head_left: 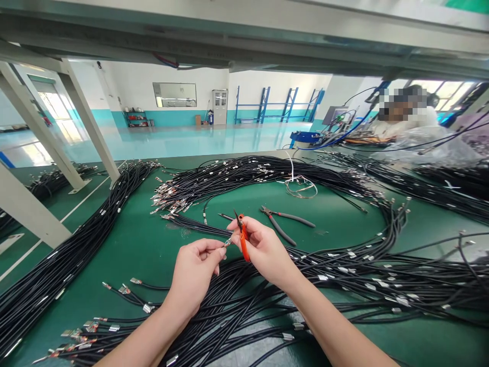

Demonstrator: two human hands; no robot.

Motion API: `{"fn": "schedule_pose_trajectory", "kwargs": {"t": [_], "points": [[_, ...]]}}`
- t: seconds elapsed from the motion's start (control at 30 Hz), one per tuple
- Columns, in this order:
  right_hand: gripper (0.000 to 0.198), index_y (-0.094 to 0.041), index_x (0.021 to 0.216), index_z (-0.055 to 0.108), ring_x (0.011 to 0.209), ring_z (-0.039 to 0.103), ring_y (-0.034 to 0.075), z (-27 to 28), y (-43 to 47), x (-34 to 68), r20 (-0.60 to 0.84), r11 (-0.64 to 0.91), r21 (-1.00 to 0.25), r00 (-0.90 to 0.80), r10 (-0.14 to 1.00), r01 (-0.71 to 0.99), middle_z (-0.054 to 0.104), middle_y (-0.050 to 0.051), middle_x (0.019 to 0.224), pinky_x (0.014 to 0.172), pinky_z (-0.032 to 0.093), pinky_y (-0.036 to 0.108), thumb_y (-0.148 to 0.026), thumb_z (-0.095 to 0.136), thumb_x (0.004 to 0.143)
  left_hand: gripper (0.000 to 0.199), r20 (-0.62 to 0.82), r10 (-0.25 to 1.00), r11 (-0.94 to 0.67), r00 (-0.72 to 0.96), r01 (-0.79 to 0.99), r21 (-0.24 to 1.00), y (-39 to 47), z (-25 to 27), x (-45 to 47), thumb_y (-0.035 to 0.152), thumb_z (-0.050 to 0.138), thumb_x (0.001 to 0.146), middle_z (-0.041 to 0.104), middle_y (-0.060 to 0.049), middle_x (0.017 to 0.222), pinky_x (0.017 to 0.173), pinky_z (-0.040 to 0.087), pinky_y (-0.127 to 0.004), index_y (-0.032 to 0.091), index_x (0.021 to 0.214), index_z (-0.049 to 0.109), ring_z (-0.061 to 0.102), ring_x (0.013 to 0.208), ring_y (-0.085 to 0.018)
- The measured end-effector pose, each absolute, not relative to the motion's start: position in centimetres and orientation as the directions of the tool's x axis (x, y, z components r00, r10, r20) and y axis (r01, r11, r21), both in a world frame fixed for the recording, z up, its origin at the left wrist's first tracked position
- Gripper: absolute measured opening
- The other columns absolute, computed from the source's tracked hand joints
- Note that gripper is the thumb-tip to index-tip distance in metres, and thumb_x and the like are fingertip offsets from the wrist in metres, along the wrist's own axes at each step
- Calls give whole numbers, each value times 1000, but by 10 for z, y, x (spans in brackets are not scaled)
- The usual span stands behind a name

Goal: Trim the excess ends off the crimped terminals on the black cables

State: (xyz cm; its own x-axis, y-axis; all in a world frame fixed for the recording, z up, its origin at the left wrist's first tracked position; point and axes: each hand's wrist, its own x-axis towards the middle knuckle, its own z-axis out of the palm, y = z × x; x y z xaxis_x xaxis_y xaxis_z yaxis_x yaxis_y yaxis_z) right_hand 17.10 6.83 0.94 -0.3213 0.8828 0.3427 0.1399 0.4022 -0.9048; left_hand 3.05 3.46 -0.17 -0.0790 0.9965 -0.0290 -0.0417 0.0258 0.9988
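In the middle of the view my left hand (198, 265) is closed in a pinch on the thin end of a cable (226, 243), where a small metal terminal shows. My right hand (265, 250) is wrapped round a small orange-handled hand tool (245, 245). Its dark pointed jaws stick up past the fingers; whether it is pliers or scissors I cannot tell. The right fingertips meet the same cable end. Just beyond my hands, grey-and-red-handled cutting pliers (284, 221) lie open on the green table mat (153, 239). Black cables (237, 290) with metal terminals and white labels lie under my wrists.
A curved cable bundle (237, 173) lies ahead, with a loose coil of thin wire (301, 187) on it. Another bundle (95, 224) runs along the left, near white frame posts (93, 122). A shelf beam (244, 41) crosses overhead. A co-worker (405, 117) sits far right near a machine.
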Motion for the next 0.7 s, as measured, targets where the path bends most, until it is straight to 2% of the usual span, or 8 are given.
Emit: {"fn": "schedule_pose_trajectory", "kwargs": {"t": [0.17,0.37,0.53,0.7], "points": [[13,-19,87,55,66,50,11,8,70,171,342,407,-900,-327,881,154,52,-1,75,61,42,22,-16,49,76,19,-45,996,42,-73,-35,998,34,-1,31,25,62,66,58,-1,61,39,28,-16,10,77,63,42,44,-5],[11,-19,85,55,63,47,10,6,70,168,311,363,-924,-312,898,124,52,-1,73,57,41,21,-17,50,76,33,-19,998,19,-58,9,1000,34,1,31,21,58,69,46,7,47,42,31,-17,13,101,60,39,40,-5],[10,-17,84,53,55,42,8,6,70,166,270,300,-952,-293,917,61,48,-3,66,50,36,20,-17,51,75,24,22,998,-16,-58,108,994,34,0,30,22,57,70,53,2,53,46,34,-19,12,89,66,42,44,-7],[11,-18,85,52,53,40,7,7,69,166,233,242,-970,-289,929,-3,46,-5,61,50,34,20,-21,55,75,25,-33,996,35,-77,22,999,36,-1,30,25,60,67,59,-2,60,43,33,-19,9,85,64,43,44,-7]]}}
